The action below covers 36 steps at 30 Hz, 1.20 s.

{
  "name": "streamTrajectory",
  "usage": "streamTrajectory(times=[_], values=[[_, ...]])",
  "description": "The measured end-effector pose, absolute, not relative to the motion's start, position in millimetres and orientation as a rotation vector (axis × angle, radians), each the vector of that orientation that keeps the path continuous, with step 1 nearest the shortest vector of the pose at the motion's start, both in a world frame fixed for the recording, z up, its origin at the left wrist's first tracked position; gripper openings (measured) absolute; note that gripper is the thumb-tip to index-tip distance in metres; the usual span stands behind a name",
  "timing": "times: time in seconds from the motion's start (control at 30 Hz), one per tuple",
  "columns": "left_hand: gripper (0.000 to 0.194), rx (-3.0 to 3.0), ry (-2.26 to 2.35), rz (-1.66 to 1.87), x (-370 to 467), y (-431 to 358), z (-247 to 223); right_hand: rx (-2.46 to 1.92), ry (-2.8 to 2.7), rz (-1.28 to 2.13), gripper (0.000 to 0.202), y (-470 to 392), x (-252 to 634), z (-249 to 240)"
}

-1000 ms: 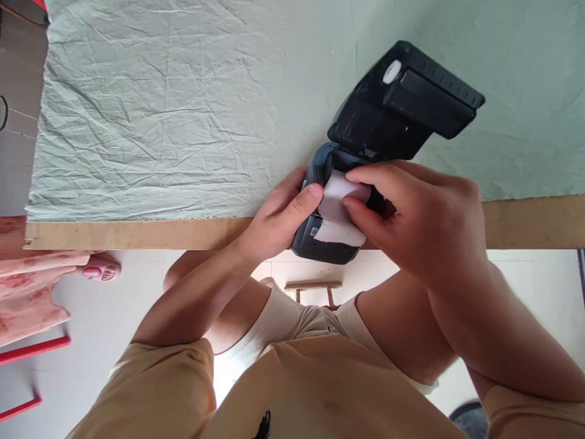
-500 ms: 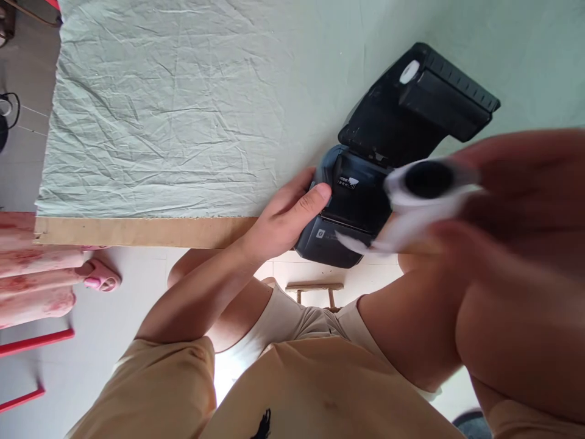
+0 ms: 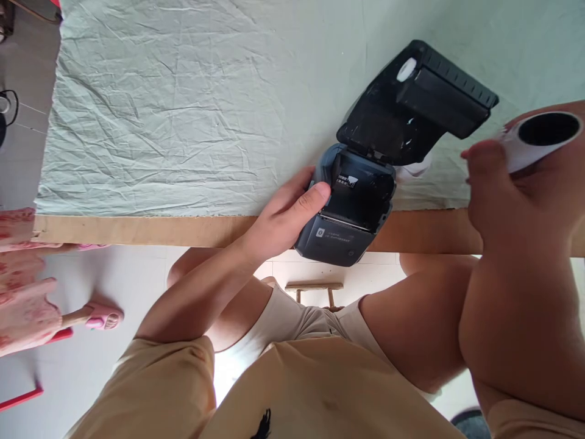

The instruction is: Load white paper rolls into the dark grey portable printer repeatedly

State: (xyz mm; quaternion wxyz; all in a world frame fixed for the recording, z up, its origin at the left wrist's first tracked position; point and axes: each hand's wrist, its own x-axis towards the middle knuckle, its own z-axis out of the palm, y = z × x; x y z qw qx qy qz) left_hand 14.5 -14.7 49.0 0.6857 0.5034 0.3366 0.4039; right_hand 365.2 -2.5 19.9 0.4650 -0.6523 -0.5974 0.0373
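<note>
Clearly, the left hand (image 3: 289, 218) clasps a black plastic printer (image 3: 351, 210) by its rounded side, the ribbed lid (image 3: 402, 113) open; to its right, the right hand (image 3: 518, 198) curls round a smooth white paper roll (image 3: 523, 155), dark-centred and round. Beneath the printer runs a wooden strip (image 3: 150, 231); beyond spreads crinkled pale-green cloth (image 3: 192, 116).

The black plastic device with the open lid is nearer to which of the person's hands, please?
Left. The left hand grips the device by its left side, thumb over the edge; the right hand is apart from it, off to its right, holding a white paper roll.
</note>
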Motion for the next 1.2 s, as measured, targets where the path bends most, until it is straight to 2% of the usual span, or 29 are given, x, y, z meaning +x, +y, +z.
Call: streamTrajectory(times=[0.07, 0.13, 0.3, 0.4, 0.43, 0.53, 0.7, 0.87, 1.0, 1.2], values=[[0.061, 1.134, 0.753, 0.896, 14, -15, 47, -1.642, -1.655, -0.019, 0.069, -4, 372, 19], [0.062, 1.143, 0.748, 0.895, 13, -15, 44, -1.733, -1.679, 0.026, 0.065, -3, 377, 19], [0.058, 1.146, 0.709, 0.918, 12, -14, 42, -2.028, -1.608, 0.047, 0.073, 3, 384, 14], [0.056, 1.155, 0.703, 0.930, 11, -14, 42, -1.850, -1.691, -0.032, 0.089, -1, 386, 14], [0.056, 1.159, 0.695, 0.935, 11, -14, 42, -1.707, -1.721, -0.102, 0.088, -4, 383, 16], [0.055, 1.156, 0.683, 0.935, 11, -14, 42, -1.300, -1.783, -0.229, 0.066, -13, 360, 21], [0.053, 1.147, 0.727, 0.932, 12, -16, 46, -1.212, -1.912, -0.218, 0.050, -22, 314, 27], [0.057, 1.143, 0.743, 0.916, 14, -17, 50, -1.174, -1.916, -0.255, 0.052, -19, 309, 29], [0.058, 1.142, 0.760, 0.909, 13, -18, 50, -1.190, -1.912, -0.384, 0.041, -20, 309, 32], [0.067, 1.161, 0.804, 0.882, 11, -16, 47, -1.265, -1.930, -0.367, 0.037, -27, 301, 35]])
